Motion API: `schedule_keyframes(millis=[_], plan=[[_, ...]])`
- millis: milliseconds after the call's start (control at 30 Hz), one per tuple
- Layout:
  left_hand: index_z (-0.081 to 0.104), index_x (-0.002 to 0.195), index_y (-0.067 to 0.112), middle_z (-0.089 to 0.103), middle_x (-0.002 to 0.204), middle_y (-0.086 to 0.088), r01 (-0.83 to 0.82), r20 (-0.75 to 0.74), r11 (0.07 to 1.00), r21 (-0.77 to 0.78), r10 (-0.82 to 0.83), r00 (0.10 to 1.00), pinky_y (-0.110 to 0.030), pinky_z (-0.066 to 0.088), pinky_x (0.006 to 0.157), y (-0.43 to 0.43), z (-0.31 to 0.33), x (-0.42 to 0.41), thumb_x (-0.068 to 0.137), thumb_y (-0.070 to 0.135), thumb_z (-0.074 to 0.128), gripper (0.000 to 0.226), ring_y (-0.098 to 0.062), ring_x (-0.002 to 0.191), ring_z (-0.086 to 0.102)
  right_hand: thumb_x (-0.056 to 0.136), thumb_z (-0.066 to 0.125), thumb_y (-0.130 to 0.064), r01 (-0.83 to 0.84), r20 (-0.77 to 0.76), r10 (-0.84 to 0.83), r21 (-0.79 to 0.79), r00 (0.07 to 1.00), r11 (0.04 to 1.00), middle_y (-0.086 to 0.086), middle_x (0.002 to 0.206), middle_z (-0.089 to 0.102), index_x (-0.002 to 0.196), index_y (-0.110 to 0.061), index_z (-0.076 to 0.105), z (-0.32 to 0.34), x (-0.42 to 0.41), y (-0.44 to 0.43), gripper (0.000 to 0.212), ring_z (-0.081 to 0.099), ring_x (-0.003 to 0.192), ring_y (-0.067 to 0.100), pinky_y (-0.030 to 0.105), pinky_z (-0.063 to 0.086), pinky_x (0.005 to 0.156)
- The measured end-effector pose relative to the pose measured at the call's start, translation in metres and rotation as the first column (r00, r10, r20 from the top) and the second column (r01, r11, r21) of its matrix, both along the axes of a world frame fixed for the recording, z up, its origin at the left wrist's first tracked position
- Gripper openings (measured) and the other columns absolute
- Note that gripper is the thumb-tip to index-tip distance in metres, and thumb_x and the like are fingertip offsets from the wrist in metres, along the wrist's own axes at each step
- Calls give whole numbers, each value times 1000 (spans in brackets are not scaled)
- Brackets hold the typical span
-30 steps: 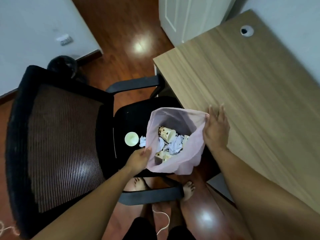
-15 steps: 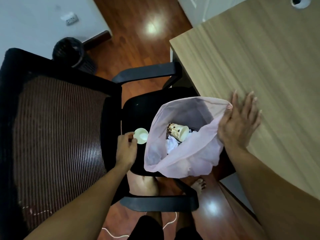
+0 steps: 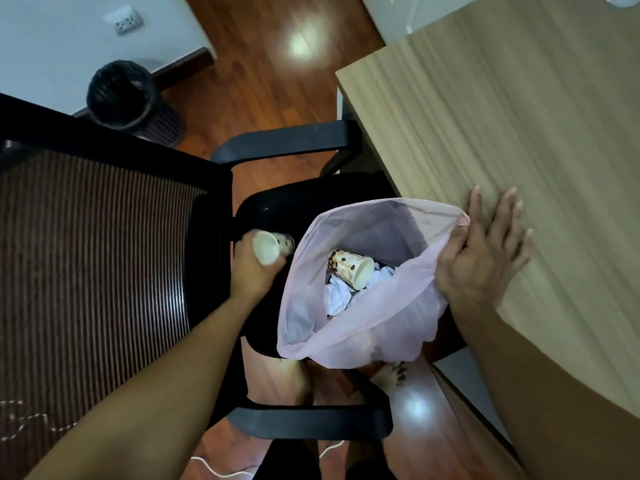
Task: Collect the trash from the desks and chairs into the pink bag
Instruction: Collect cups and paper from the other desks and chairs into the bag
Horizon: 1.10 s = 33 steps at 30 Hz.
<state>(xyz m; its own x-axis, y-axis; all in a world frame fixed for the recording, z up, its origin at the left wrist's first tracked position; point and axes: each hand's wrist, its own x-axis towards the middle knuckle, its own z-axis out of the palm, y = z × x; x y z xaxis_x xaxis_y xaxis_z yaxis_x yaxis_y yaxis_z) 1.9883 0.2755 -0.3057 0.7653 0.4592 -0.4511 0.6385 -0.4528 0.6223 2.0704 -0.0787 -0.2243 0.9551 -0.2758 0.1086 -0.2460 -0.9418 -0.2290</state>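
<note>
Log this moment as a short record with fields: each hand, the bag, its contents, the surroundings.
left hand: grips a paper cup over the black chair seat, left of the bag
right hand: holds the pink bag by its rim at the thumb, fingers straight over the desk edge
bag state: mouth open
bag contents: spotted cup on its side, crumpled paper
surroundings: black bin on the floor

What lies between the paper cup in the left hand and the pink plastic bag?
Only a narrow strip of black chair seat separates cup and bag (head view).
</note>
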Motion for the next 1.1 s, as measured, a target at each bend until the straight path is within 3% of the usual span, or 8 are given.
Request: schedule_keyframes(millis=[133,300,467,567,667,833,933,1100], plan=[[55,148,30,74,127,7,-203,200,943,-262,259,945,-39,63,82,-8,71,41,97,45,77,58,-18,106,77,117,33,-43,2,-3,-2,-4,1000,1000,3,183,18,170,-38,33,3,0,0,54,16,169,23,54,12,134],[53,153,27,71,136,2,266,231,817,-512,-167,958,-23,60,79,-51,134,53,101,23,76,58,-13,109,75,117,36,-42,5,11,-5,-13,1000,1000,4,182,20,170,-38,34,5,0,0,53,18,168,24,54,15,134],[50,153,39,63,142,20,553,92,755,-351,-560,823,-27,58,100,-91,115,44,93,52,82,70,-3,119,67,116,36,-41,0,-1,0,4,1000,1000,3,183,19,170,-39,33,5,0,0,54,16,169,23,54,13,134],[43,162,32,51,161,12,660,1,719,-217,-676,737,-37,41,124,-104,94,41,91,63,76,84,-12,147,48,116,35,-42,4,-1,-4,16,1000,1000,2,183,19,170,-39,34,5,0,0,54,15,169,22,53,11,135],[42,164,25,45,167,4,751,-39,648,-124,-760,649,-30,33,124,-106,93,42,97,60,73,82,-18,152,41,116,35,-43,6,-9,-6,26,1000,1000,2,183,18,170,-39,34,5,0,0,54,14,169,21,53,11,135],[73,135,29,75,126,11,357,293,923,-142,-305,906,-25,58,87,-71,116,50,108,45,64,33,-7,99,72,116,34,-43,0,-5,1,38,1000,999,3,183,19,169,-38,36,5,0,0,53,15,169,22,54,12,134],[76,117,22,78,98,1,44,339,980,-194,25,940,-19,54,66,-33,99,41,113,26,57,21,-11,69,66,117,34,-43,0,-4,0,35,1000,999,3,183,19,169,-39,35,5,-1,0,53,15,169,22,55,13,134],[69,123,34,71,116,-5,253,24,957,-140,-252,967,-34,62,91,14,20,0,103,6,68,34,-24,96,70,117,32,-41,-8,-10,9,54,1000,999,2,183,17,169,-38,34,2,-1,-1,52,13,169,20,56,11,134]])
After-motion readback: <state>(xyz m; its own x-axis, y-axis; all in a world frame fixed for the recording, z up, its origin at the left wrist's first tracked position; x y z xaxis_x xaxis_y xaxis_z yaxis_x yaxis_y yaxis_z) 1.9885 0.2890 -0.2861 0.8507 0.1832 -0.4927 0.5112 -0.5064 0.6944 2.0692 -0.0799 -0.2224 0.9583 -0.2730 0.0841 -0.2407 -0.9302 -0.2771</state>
